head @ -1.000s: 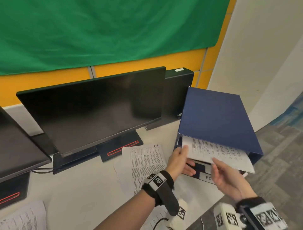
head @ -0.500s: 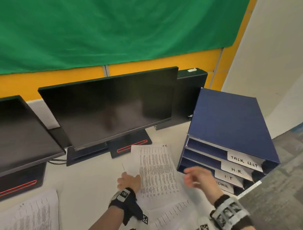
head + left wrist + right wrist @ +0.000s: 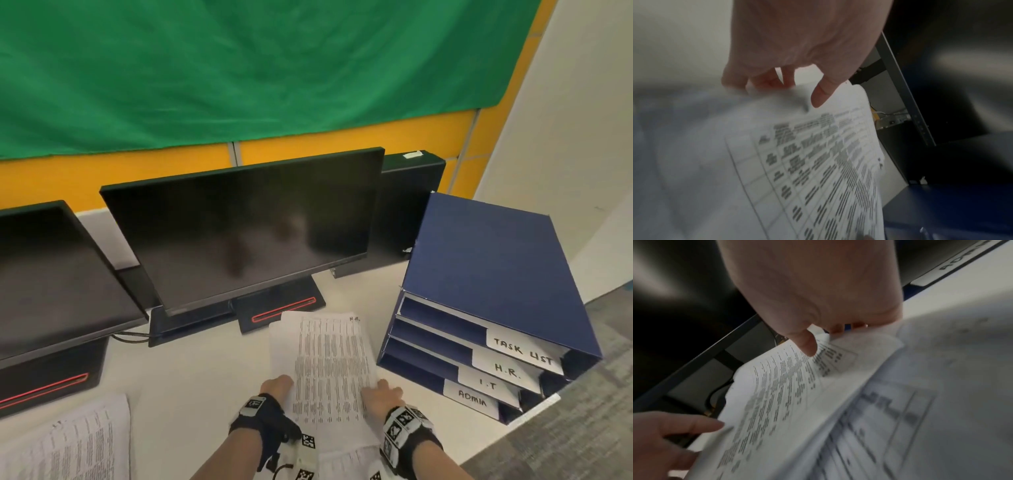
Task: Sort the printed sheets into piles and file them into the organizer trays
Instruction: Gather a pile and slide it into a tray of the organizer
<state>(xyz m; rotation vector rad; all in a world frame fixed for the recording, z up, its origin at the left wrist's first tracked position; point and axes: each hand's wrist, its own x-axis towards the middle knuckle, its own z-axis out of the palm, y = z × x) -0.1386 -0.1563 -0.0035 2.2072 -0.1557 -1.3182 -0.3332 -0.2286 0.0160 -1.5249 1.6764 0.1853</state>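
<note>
White printed sheets (image 3: 329, 363) lie in a loose stack on the pale desk (image 3: 191, 383), just in front of the middle monitor's base (image 3: 281, 308) and beside the organizer (image 3: 493, 308); the left hand (image 3: 275, 387) grips the stack's left edge, and in the left wrist view its thumb lies on top of the top sheet while its fingers (image 3: 774, 79) curl under the paper; the right hand (image 3: 382, 394) grips the right edge in the same way, thumb on the printed face and fingers (image 3: 838, 328) tucked beneath; the top sheet carries dense rows of text and a small handwritten mark at its far right corner; the navy organizer stands at the desk's right corner, its four trays stepped one below another with white labels (image 3: 520, 349) reading TASK LIST, H.R., I.T and ADMIN; another pile of printed paper (image 3: 78, 442) rests at the near left of the desk, well apart from the hands; three dark monitors (image 3: 250, 226) stand along the back, before an orange wall and a green cloth (image 3: 239, 68).
</note>
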